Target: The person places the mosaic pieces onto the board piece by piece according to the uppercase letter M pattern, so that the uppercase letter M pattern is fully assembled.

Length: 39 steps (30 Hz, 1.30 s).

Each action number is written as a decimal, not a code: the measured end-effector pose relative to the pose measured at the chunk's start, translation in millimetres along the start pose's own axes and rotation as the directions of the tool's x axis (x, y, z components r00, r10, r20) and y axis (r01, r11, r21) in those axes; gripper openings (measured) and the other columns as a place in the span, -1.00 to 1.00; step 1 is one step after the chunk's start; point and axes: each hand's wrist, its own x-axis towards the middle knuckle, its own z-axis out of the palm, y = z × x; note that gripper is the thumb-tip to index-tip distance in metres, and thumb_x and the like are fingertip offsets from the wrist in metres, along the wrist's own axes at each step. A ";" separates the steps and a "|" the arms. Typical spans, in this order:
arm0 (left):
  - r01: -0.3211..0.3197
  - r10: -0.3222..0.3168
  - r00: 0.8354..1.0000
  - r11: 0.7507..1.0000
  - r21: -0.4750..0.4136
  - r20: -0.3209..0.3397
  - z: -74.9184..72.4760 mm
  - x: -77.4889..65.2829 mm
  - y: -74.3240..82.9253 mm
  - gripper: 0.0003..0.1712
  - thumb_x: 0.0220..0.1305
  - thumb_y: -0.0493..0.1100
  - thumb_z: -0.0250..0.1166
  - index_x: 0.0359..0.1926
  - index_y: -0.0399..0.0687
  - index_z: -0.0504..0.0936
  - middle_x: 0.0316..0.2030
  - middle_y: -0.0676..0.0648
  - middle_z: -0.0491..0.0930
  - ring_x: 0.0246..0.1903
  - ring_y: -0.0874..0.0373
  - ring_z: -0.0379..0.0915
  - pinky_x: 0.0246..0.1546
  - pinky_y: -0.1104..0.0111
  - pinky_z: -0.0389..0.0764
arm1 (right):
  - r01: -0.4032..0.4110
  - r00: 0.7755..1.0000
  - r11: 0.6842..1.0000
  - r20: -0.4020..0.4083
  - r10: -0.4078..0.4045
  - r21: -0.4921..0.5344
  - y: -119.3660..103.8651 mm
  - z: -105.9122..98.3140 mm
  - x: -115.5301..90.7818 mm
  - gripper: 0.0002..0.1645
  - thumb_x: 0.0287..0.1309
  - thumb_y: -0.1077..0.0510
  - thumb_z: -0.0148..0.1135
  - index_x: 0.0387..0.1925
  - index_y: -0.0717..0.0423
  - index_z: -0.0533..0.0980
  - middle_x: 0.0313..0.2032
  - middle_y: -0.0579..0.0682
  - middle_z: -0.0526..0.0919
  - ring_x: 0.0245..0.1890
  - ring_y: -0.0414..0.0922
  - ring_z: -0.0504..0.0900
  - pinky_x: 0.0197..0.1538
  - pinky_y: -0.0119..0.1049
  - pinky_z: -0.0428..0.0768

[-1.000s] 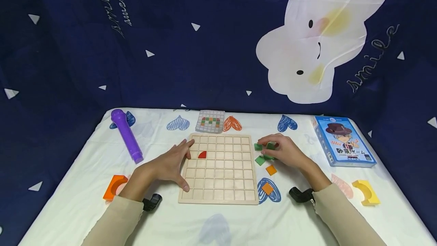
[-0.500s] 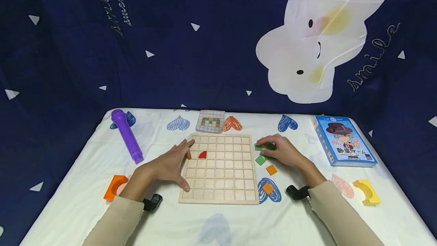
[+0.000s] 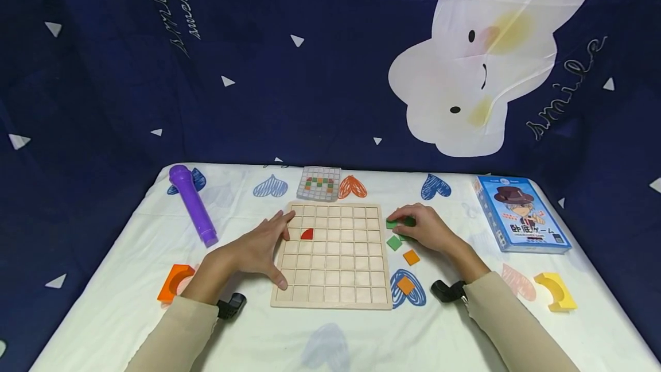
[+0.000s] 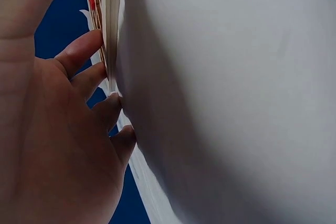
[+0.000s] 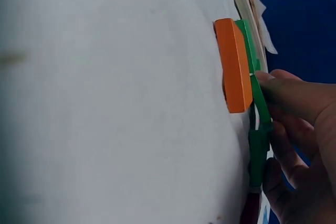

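The pale wooden grid board (image 3: 338, 274) lies on the cloth, with one red quarter-round tile (image 3: 307, 234) in a cell at its upper left. My left hand (image 3: 255, 245) rests spread along the board's left edge, thumb near the lower corner and fingers near the upper one. To the board's right, my right hand (image 3: 426, 228) is low over several green tiles. Its thumb and index finger pinch a green tile (image 3: 391, 224), while the palm partly covers others. Another green tile (image 3: 394, 243) lies just below the thumb. The right wrist view shows the thumb touching green tile edges.
Two orange tiles (image 3: 411, 257) lie near the board's right side. A small pattern card (image 3: 318, 184) sits behind the board. A purple microphone-shaped toy (image 3: 193, 205) and an orange arch block (image 3: 174, 283) are left; a blue game box (image 3: 521, 214) and yellow arch block (image 3: 555, 291) are right.
My right hand has shifted slightly left and settled lower among the green tiles; the green piece seen raised in its fingers is now down. The left hand and board have stayed put.
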 end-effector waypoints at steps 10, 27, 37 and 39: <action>-0.003 0.003 1.000 1.000 0.007 0.001 -0.3 0.4 1.6 0.05 -0.55 0.28 0.76 -0.07 -0.05 0.38 0.64 -0.24 -0.06 0.63 -0.31 -0.25 0.64 -0.21 -0.08 | -0.012 1.000 1.000 0.006 0.012 0.009 -5.7 -5.0 1.4 -0.69 0.17 0.17 0.45 -0.02 -0.06 0.72 -0.04 -0.03 0.78 -0.04 -0.08 0.61 0.12 -0.10 0.61; -0.019 0.019 1.000 1.000 0.003 -0.002 -0.6 0.6 1.1 0.05 -0.53 0.28 0.75 -0.06 -0.06 0.39 0.63 -0.25 -0.05 0.63 -0.33 -0.24 0.63 -0.23 -0.08 | 0.015 0.999 0.991 0.042 -0.021 0.134 -33.3 -3.4 11.7 -0.70 0.19 0.21 0.41 -0.02 -0.01 0.71 0.02 0.02 0.78 -0.10 -0.13 0.78 -0.04 -0.31 0.76; -0.019 0.019 1.000 1.000 0.002 0.000 -1.0 1.0 1.0 0.06 -0.54 0.29 0.76 -0.06 -0.05 0.38 0.63 -0.25 -0.05 0.63 -0.33 -0.25 0.63 -0.22 -0.08 | 0.095 0.988 0.981 0.107 -0.114 0.171 -53.4 24.8 25.4 -0.74 0.20 0.22 0.42 -0.07 -0.05 0.73 0.00 -0.04 0.78 -0.11 -0.21 0.75 -0.04 -0.41 0.74; -0.017 0.017 1.000 1.000 0.002 -0.001 -0.9 0.5 0.6 0.05 -0.54 0.29 0.75 -0.07 -0.05 0.38 0.63 -0.26 -0.05 0.63 -0.33 -0.24 0.63 -0.22 -0.08 | 0.124 0.983 0.975 0.113 -0.147 0.186 -59.6 29.1 28.6 -0.75 0.19 0.22 0.43 -0.08 -0.03 0.74 -0.01 -0.04 0.79 -0.09 -0.20 0.76 -0.03 -0.42 0.74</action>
